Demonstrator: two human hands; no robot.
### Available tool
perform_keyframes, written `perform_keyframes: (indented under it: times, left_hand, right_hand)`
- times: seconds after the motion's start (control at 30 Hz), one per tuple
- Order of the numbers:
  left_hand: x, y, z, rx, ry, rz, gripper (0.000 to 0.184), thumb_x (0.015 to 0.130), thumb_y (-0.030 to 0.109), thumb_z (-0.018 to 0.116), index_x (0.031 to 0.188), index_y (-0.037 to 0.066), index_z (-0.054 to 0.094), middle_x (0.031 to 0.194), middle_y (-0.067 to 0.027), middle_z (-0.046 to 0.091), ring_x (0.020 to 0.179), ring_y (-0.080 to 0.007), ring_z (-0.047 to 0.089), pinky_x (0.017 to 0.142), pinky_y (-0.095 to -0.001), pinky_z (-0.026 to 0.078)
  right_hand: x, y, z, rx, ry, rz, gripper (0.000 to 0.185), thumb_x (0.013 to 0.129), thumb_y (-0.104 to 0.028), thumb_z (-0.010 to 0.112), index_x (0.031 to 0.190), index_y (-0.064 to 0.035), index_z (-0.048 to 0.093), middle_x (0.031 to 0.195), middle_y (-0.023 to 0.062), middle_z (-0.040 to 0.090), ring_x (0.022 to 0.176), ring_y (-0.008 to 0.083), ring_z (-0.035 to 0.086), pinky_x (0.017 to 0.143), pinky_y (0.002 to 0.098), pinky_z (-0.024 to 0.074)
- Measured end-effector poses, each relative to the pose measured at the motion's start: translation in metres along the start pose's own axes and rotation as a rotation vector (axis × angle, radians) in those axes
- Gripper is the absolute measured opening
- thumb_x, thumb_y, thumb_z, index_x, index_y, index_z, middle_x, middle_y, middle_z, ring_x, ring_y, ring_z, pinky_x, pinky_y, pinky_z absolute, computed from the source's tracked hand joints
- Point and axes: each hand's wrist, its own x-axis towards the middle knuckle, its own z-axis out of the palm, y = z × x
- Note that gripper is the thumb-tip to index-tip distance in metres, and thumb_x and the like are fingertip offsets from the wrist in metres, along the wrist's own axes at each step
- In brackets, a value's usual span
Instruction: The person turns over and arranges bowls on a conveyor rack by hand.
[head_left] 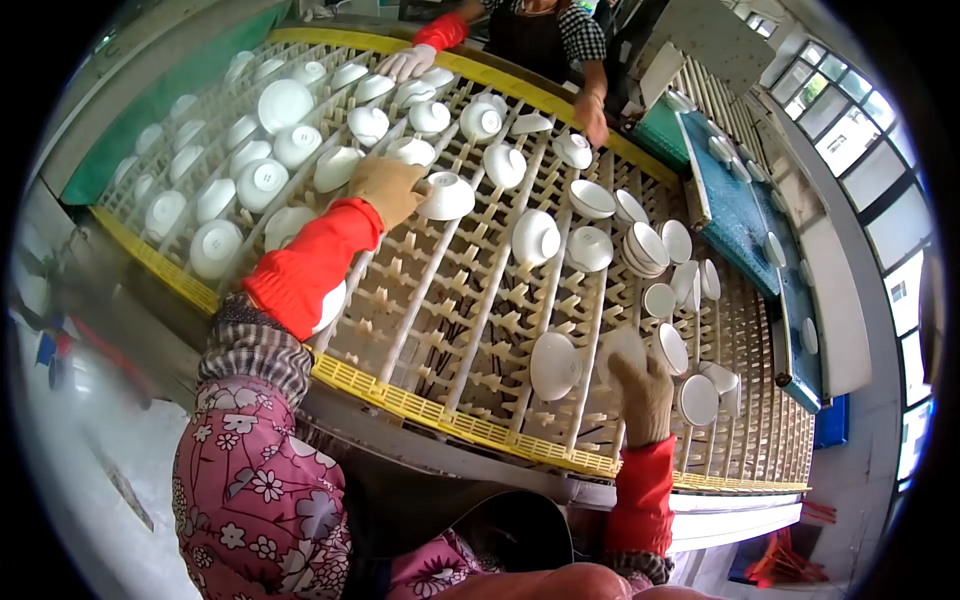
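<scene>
The largest item is a slatted, pegged conveyor (pixel 487 310) with yellow edging (pixel 460 428), spread before the person. A narrower blue belt (pixel 735 225) runs at the right, also carrying white ware. A co-worker (pixel 538 40) stands at the far edge.

The person's left hand (pixel 388 190), in a tan glove with red cuff, reaches over the conveyor's middle. Its fingers are at the rim of an upturned bowl (pixel 447 197); whether they are closed on it cannot be told. The right hand (pixel 642 390), likewise gloved, is low over the near right part. A blurred pale shape shows at its fingertips; grip cannot be determined.

The co-worker's gloved hand (pixel 407 62) rests among far bowls; the bare hand (pixel 592 118) is at another bowl (pixel 573 152).

White bowls lie across the conveyor, many base-up on the left, several tilted with mouths showing on the right. One bowl (pixel 556 366) lies left of the right hand.
</scene>
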Motion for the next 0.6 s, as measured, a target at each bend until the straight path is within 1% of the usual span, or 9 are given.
perform_keyframes:
  times: [0.03,0.13,0.2,0.3,0.33,0.4,0.43,0.5,0.6]
  left_hand:
    - [-0.004,0.007,0.001,0.085,-0.028,0.041,0.035,0.099,0.045,0.077,0.112,0.012,0.081,0.112,-0.0116,0.082,0.111,-0.0307,0.076,0.108,-0.0485,0.047]
    - [-0.011,0.035,0.004,0.294,0.054,0.166,0.025,0.094,0.035,0.081,0.109,0.016,0.08,0.11,-0.0062,0.08,0.114,-0.0244,0.074,0.109,-0.0432,0.045]
    - [-0.02,0.047,0.008,0.293,0.147,0.28,0.041,0.093,0.035,0.081,0.126,0.011,0.074,0.119,-0.0086,0.076,0.119,-0.0251,0.072,0.11,-0.0431,0.045]
    - [-0.033,0.055,0.007,0.201,0.06,0.24,0.062,0.093,0.039,0.082,0.144,0.007,0.066,0.127,-0.0098,0.074,0.124,-0.0253,0.069,0.112,-0.0425,0.044]
    - [-0.038,0.045,0.009,0.199,0.108,0.301,0.069,0.092,0.039,0.084,0.149,0.006,0.062,0.127,-0.0089,0.074,0.125,-0.0244,0.068,0.112,-0.0425,0.044]
    - [-0.042,0.036,0.012,0.189,0.123,0.321,0.072,0.091,0.039,0.085,0.15,0.006,0.062,0.127,-0.008,0.074,0.124,-0.0242,0.067,0.111,-0.0428,0.044]
    - [-0.043,0.033,0.013,0.186,0.126,0.337,0.074,0.09,0.038,0.086,0.151,0.006,0.061,0.127,-0.0076,0.074,0.124,-0.0241,0.067,0.111,-0.043,0.044]
    - [-0.046,0.034,0.011,0.212,0.138,0.327,0.078,0.089,0.039,0.086,0.155,0.005,0.059,0.125,-0.0073,0.074,0.121,-0.0239,0.067,0.112,-0.0433,0.044]
    - [-0.047,0.045,0.001,0.269,0.091,0.271,0.079,0.093,0.043,0.083,0.158,0.006,0.058,0.128,-0.0079,0.074,0.124,-0.0233,0.066,0.115,-0.0442,0.042]
  right_hand:
    - [0.018,0.019,0.01,0.343,0.011,-0.02,0.045,0.101,-0.025,0.081,0.135,0.0048,0.075,0.113,0.0207,0.082,0.1,0.0288,0.081,0.083,0.0411,0.0647]
    - [0.05,-0.028,0.045,-0.409,0.209,-0.965,0.041,0.098,-0.019,0.087,0.131,0.0003,0.073,0.118,0.0229,0.08,0.1,0.0361,0.081,0.085,0.0438,0.066]
    - [0.069,-0.06,0.083,-0.362,0.226,-0.997,0.034,0.097,-0.008,0.084,0.128,-0.0008,0.071,0.115,0.0241,0.077,0.101,0.0422,0.079,0.086,0.0477,0.065]
    - [0.082,-0.072,0.098,-0.244,-0.117,-1.009,0.02,0.107,-0.007,0.071,0.126,-0.0006,0.07,0.115,0.0218,0.076,0.102,0.0418,0.076,0.092,0.0457,0.0624]
    - [0.08,-0.06,0.096,-0.116,-0.198,-0.887,0.019,0.112,-0.011,0.065,0.128,-0.0012,0.071,0.119,0.0189,0.076,0.104,0.0371,0.075,0.094,0.0399,0.06]
    - [0.072,-0.015,0.081,-0.093,-0.082,-0.613,0.029,0.107,-0.018,0.072,0.131,-0.0008,0.073,0.12,0.0171,0.077,0.104,0.0325,0.074,0.093,0.0361,0.0582]
    - [0.058,-0.013,0.072,0.046,-0.08,-0.274,0.033,0.105,-0.02,0.074,0.131,-0.0001,0.073,0.118,0.0151,0.078,0.102,0.0315,0.075,0.092,0.0356,0.0581]
    - [0.041,-0.012,0.033,-0.136,-0.13,-0.278,0.042,0.1,-0.024,0.078,0.133,0.0028,0.074,0.112,0.0159,0.079,0.096,0.0338,0.074,0.091,0.0367,0.0586]
    - [0.051,0.041,-0.021,-0.772,0.256,-0.544,0.06,0.091,-0.035,0.084,0.136,0.0032,0.072,0.11,0.0221,0.078,0.1,0.0438,0.076,0.089,0.0495,0.0602]
